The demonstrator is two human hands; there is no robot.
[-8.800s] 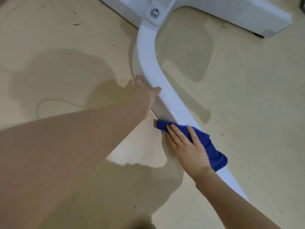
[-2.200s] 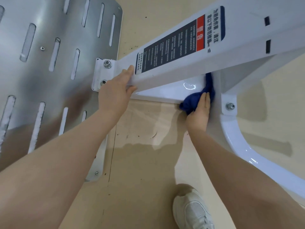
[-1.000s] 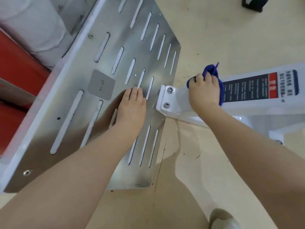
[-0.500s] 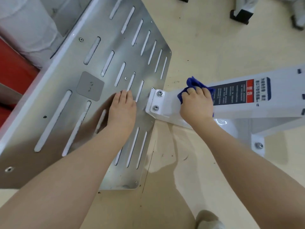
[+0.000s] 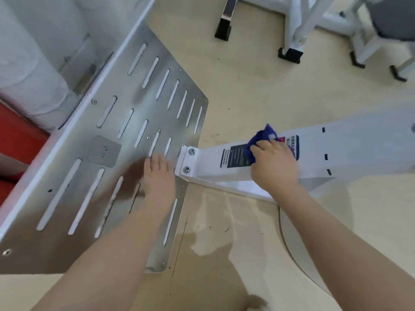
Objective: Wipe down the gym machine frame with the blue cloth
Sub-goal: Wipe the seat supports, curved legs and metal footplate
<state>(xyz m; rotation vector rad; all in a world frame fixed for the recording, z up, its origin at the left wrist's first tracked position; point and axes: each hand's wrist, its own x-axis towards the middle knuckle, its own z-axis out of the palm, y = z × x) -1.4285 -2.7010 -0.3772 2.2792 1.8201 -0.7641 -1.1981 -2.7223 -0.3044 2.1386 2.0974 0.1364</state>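
Note:
The white beam of the gym machine frame runs from mid-frame to the right edge, bolted at its left end to a slotted metal footplate. A dark warning label lies on the beam's top face. My right hand presses the bunched blue cloth onto that label, fingers curled over the cloth, which shows only past my fingertips. My left hand rests flat on the footplate, fingers straight, just left of the beam's two bolts.
White legs with black feet of other gym machines stand on the beige floor at the top. A red pad and a white cylinder sit at the far left. A curved white frame tube runs down the lower right.
My right hand has slid the cloth to the right along the beam, from near the bolted end onto the warning label. My left hand stays flat on the footplate.

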